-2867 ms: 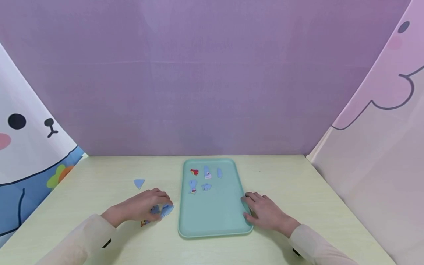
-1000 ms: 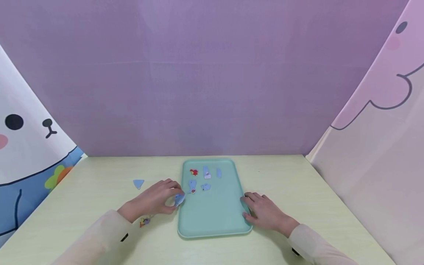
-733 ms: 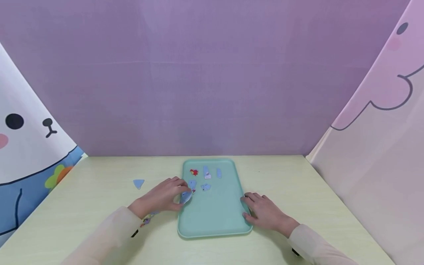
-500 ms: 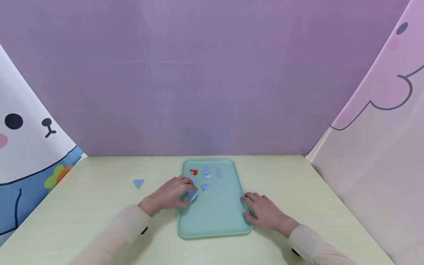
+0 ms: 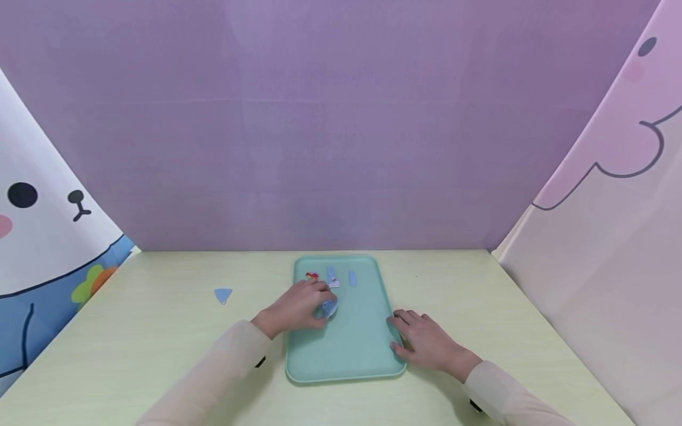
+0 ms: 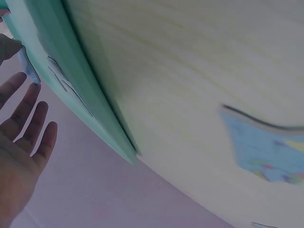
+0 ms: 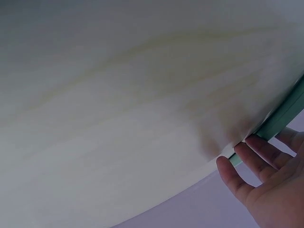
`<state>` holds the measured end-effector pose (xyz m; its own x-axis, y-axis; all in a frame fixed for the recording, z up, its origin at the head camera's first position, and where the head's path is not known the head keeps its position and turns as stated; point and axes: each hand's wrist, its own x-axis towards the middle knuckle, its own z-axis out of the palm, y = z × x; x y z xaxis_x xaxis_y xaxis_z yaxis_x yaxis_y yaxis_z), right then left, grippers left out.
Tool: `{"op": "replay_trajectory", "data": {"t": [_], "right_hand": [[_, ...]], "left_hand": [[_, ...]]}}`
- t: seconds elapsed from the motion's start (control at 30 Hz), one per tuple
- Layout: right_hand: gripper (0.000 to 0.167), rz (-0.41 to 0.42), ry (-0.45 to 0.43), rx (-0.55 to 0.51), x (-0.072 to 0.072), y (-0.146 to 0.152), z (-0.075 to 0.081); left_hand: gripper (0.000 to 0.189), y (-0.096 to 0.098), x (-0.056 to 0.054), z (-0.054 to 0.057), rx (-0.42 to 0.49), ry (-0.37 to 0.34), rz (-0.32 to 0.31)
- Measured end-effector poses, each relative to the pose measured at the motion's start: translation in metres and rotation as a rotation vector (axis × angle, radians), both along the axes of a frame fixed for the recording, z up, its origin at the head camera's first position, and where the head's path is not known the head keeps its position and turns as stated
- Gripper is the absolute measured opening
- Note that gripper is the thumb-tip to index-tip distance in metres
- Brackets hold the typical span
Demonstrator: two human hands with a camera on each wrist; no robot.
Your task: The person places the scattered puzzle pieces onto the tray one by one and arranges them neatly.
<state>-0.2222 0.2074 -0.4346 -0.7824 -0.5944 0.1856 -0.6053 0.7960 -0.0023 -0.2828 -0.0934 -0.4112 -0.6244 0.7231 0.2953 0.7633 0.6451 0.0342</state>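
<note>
Above the tray [image 5: 346, 355], the left hand [image 5: 295, 307] pinches a blue piece [image 5: 330, 307], likely for control; the right hand [image 5: 431, 344], fingers relaxed, touches the tray's right rim, apparently steadying it.

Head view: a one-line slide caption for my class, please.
Left hand pinches a blue piece over the green tray; right hand touches its edge.

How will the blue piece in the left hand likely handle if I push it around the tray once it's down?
The blue piece is probably fairly stiff: it shows no sag in the left hand. It looks thin and small against the fingers, so it's likely light. Being flat, it should slide over the tray rather than roll.
</note>
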Motion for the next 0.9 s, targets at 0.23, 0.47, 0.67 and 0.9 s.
{"op": "replay_trajectory", "data": {"t": [0.23,0.47,0.67,0.9], "right_hand": [[0.046,-0.005,-0.013,-0.002,0.0,-0.001,0.001],[0.047,-0.003,-0.001,0.002,-0.001,-0.001,0.001],[0.046,0.0,0.002,-0.004,-0.001,-0.001,0.001],[0.047,-0.003,-0.01,-0.008,-0.001,0.0,0.0]], "left_hand": [[0.036,0.017,-0.008,-0.002,-0.02,0.006,0.012],[0.038,0.034,-0.013,0.0,-0.031,-0.026,0.042],[0.037,0.046,-0.017,0.001,-0.06,-0.052,0.085],[0.038,0.057,-0.021,-0.001,-0.102,-0.068,0.137]]}}
